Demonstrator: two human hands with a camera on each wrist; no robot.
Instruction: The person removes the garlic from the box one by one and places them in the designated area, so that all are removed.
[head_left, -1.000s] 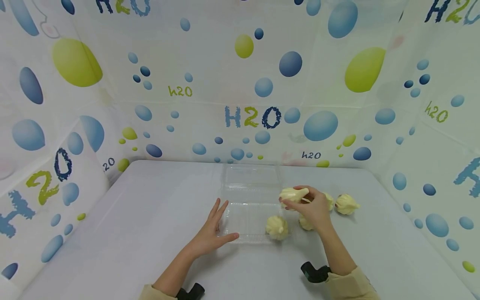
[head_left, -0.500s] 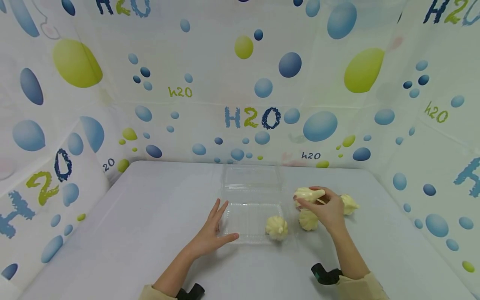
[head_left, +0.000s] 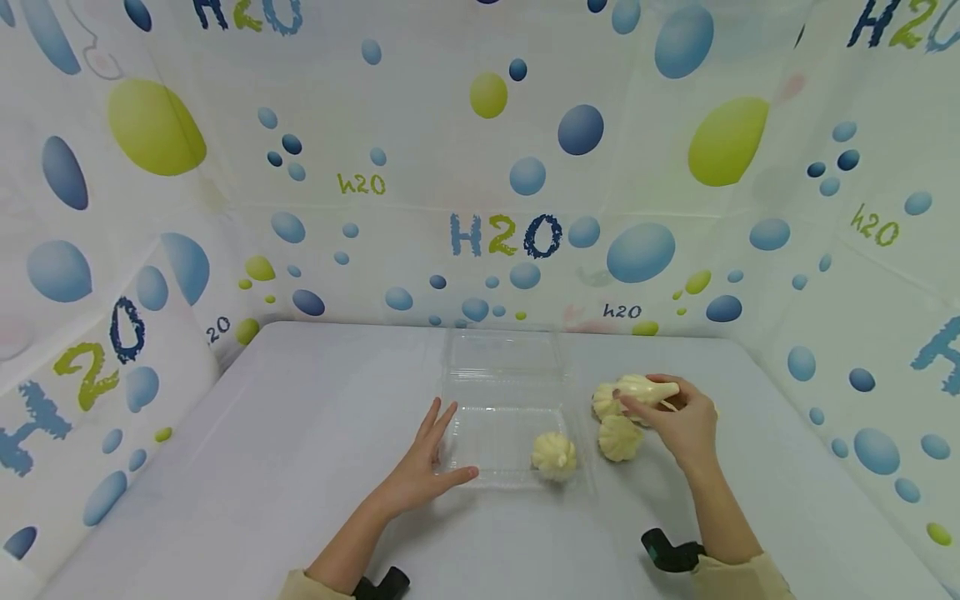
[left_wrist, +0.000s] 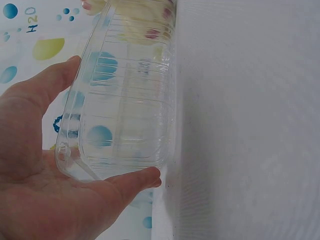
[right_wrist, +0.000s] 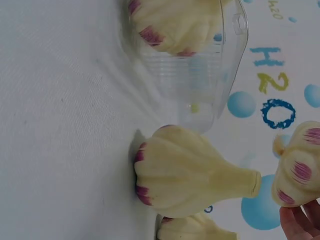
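In the head view, a clear plastic container [head_left: 487, 437] lies with its lid [head_left: 504, 354] folded back. One garlic bulb [head_left: 553, 456] sits in its right front corner. My left hand [head_left: 416, 477] spreads thumb and fingers around the container's left end; the left wrist view shows them touching its wall. Between fingertips and thumb, my right hand [head_left: 686, 423] holds another garlic bulb [head_left: 639, 388] on its side, to the right of the container. Two more bulbs show on the table below and left of it, the nearer garlic bulb [head_left: 619, 439] and the farther garlic bulb [head_left: 603, 405].
My right hand hides most of a further bulb at the right. The white table [head_left: 322, 400] meets a patterned curtain [head_left: 420, 167] behind and at both sides. Black wrist mounts [head_left: 671, 552] hang below each forearm.
My right hand has moved right, away from the container, with the garlic bulb still in its fingers, uncovering the bulbs on its left. The left hand has kept its place.
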